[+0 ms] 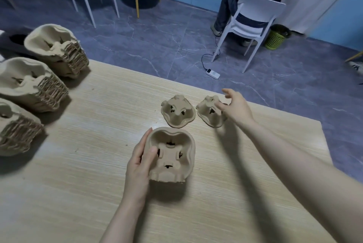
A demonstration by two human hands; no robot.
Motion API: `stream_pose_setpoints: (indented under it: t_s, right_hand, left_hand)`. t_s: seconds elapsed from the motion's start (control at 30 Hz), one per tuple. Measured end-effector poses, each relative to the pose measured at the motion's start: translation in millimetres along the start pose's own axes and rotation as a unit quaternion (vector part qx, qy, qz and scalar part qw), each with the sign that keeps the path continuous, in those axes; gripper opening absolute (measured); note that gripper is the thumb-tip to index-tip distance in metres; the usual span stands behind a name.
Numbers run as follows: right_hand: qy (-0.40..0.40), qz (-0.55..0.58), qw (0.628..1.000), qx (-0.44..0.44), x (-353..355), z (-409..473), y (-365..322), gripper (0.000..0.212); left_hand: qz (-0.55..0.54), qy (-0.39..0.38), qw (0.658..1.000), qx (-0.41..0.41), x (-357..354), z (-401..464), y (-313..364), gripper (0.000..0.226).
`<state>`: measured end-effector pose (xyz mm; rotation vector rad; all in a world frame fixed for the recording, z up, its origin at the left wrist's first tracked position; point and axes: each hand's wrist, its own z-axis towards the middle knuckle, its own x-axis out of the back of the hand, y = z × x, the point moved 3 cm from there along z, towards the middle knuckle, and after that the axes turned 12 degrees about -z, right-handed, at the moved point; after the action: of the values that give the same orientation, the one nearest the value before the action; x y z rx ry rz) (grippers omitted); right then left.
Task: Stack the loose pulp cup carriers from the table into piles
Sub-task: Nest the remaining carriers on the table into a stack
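My left hand (139,161) grips the left side of a short pile of pulp cup carriers (172,154) near the middle of the wooden table (88,174), thumb inside the top one. Two loose carriers lie beyond it. One carrier (177,111) lies by itself. My right hand (236,108) reaches over the other carrier (209,114) at the right, fingers spread and touching its top, not closed round it.
Three tall piles of carriers stand along the table's left side: the far pile (59,50), the middle pile (33,83) and the near pile (15,126). Beyond the table a person sits on a white chair (253,20); a green basket (276,38) stands nearby.
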<state>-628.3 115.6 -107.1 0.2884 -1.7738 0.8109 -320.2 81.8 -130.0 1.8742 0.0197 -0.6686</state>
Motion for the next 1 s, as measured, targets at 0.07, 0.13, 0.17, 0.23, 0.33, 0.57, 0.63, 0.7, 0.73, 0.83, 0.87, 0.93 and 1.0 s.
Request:
stream_pose_setpoints:
  t_s: [0.07,0.13,0.17,0.23,0.33,0.57,0.63,0.7,0.73,0.83,0.87,0.93,1.0]
  right_hand:
    - [-0.042,-0.022,0.999,-0.007,-4.8,13.6,1.5,0.065]
    - [-0.068,-0.033,0.997,-0.008,-12.0,17.6,5.5,0.07]
    - [-0.066,-0.04,0.997,-0.002,-15.3,17.6,8.1,0.071]
    - [-0.048,-0.041,0.998,0.008,-18.7,15.0,11.9,0.075]
    - [-0.02,-0.001,1.0,0.012,-15.2,0.4,15.0,0.092]
    - [0.0,0.01,1.0,0.025,-9.2,-49.2,26.1,0.113]
    - [-0.017,0.008,0.999,0.031,-8.1,-60.0,28.5,0.109]
    - [-0.017,0.009,0.999,0.043,-6.0,-70.0,29.0,0.094]
    - [-0.006,0.014,0.999,0.046,-4.5,-74.6,28.8,0.085]
    - [0.03,0.035,0.998,0.047,1.0,-86.7,28.3,0.064]
    - [0.032,0.043,0.998,0.045,2.3,-90.1,28.6,0.06]
    - [0.026,0.044,0.998,0.041,3.1,-97.5,30.7,0.048]
    - [0.016,0.003,0.999,0.035,1.3,-106.3,35.9,0.034]
  left_hand:
    - [0.005,0.0,1.0,-0.004,0.9,0.1,-0.1,0.039]
    - [0.009,-0.001,1.0,-0.007,1.2,0.5,1.2,0.044]
    - [0.01,0.0,1.0,-0.007,1.3,0.8,1.6,0.044]
    - [0.011,-0.001,1.0,-0.008,1.0,0.5,1.2,0.041]
    - [0.014,-0.006,1.0,-0.006,-0.6,-1.8,4.0,0.039]
    - [0.037,-0.016,0.999,-0.001,2.5,0.0,11.1,0.04]
    - [0.054,-0.022,0.998,-0.003,3.1,-0.5,13.7,0.043]
    - [0.077,-0.037,0.996,-0.01,2.8,-1.1,16.7,0.05]
    - [0.088,-0.046,0.995,-0.013,2.0,-1.7,18.1,0.052]
    - [0.112,-0.067,0.991,-0.014,1.7,-2.1,20.7,0.056]
    - [0.115,-0.07,0.991,-0.013,3.1,-1.4,21.2,0.056]
    - [0.115,-0.075,0.991,-0.004,5.7,0.4,21.8,0.055]
    - [0.111,-0.077,0.991,0.002,7.1,1.8,21.9,0.054]
